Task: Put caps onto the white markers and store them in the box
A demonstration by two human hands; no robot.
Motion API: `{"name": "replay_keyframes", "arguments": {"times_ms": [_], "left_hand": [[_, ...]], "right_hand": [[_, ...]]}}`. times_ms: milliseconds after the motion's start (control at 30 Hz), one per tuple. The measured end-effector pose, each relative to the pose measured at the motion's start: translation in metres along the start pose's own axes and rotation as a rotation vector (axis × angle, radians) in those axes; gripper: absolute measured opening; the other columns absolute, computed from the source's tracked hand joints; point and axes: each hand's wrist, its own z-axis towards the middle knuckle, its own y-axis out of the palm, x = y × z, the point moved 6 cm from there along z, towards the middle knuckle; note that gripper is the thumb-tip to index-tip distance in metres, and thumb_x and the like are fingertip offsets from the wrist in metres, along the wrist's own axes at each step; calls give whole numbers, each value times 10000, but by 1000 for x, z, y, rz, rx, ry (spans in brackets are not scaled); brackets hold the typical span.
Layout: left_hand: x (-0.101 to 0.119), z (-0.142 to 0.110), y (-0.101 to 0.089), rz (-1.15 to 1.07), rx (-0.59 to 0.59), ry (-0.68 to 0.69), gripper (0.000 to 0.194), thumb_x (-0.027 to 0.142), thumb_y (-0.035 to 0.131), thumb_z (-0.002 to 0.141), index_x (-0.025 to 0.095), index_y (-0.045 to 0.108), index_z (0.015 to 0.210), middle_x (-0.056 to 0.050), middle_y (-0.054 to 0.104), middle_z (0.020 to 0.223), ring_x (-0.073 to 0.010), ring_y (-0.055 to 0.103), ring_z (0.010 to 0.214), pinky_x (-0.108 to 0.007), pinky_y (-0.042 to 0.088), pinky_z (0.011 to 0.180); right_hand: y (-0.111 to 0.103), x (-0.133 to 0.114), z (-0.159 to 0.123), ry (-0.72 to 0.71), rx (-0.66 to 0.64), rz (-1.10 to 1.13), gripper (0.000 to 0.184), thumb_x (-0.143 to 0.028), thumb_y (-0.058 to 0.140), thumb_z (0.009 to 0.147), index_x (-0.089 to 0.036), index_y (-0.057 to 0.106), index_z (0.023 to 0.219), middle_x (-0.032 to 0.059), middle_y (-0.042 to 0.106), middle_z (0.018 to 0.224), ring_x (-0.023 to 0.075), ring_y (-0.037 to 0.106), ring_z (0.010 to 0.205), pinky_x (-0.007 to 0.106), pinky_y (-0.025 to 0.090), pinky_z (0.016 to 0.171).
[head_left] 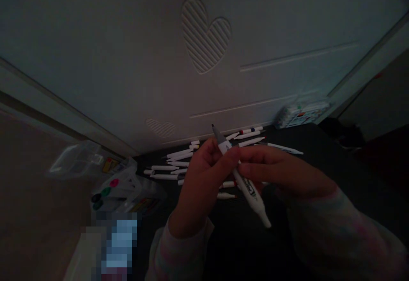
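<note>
The scene is dim. My left hand [204,183] and my right hand [281,172] both grip one white marker [252,193] held slanted in front of me, its dark tip pointing up and away. The left fingers pinch the upper end near the tip; the right fingers close round the middle of the barrel. Below the hands, several white markers [174,162] lie scattered on a dark surface [319,144].
A pale panel with a ribbed heart shape [204,34] stands behind the markers. A clear box of markers [302,113] sits at the right by the panel. At the left are a clear plastic lid [76,157] and a marker case with coloured caps [118,189].
</note>
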Motion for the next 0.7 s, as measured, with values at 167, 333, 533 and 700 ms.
{"name": "replay_keyframes", "arguments": {"times_ms": [167, 333, 533, 700], "left_hand": [[0, 0, -2, 0, 46, -16, 315, 408, 726, 619, 196, 531, 748, 67, 545, 543, -72, 517, 431, -184, 444, 432], [0, -1, -1, -29, 34, -6, 296, 395, 709, 650, 195, 543, 791, 68, 539, 544, -65, 513, 431, -174, 447, 436], [1, -1, -2, -22, 56, -19, 339, 414, 734, 606, 192, 532, 763, 67, 531, 546, -63, 501, 432, -166, 434, 420], [1, -1, -5, 9, 72, 12, 314, 423, 713, 634, 191, 536, 749, 66, 522, 542, -47, 465, 418, -143, 368, 386]], "right_hand": [[0, 2, 2, 6, 11, 71, 334, -468, 589, 784, -148, 523, 716, -37, 493, 591, 50, 423, 502, 177, 307, 451], [1, 2, 2, -5, 6, 92, 314, -442, 584, 799, -145, 518, 719, -41, 486, 586, 41, 415, 499, 162, 311, 452], [3, 2, 2, -1, 1, 96, 308, -439, 582, 799, -149, 513, 722, -37, 488, 601, 47, 409, 499, 172, 307, 452], [2, 1, 3, -12, 3, 76, 316, -450, 579, 797, -149, 509, 728, -40, 475, 600, 48, 396, 495, 176, 303, 451]]}}
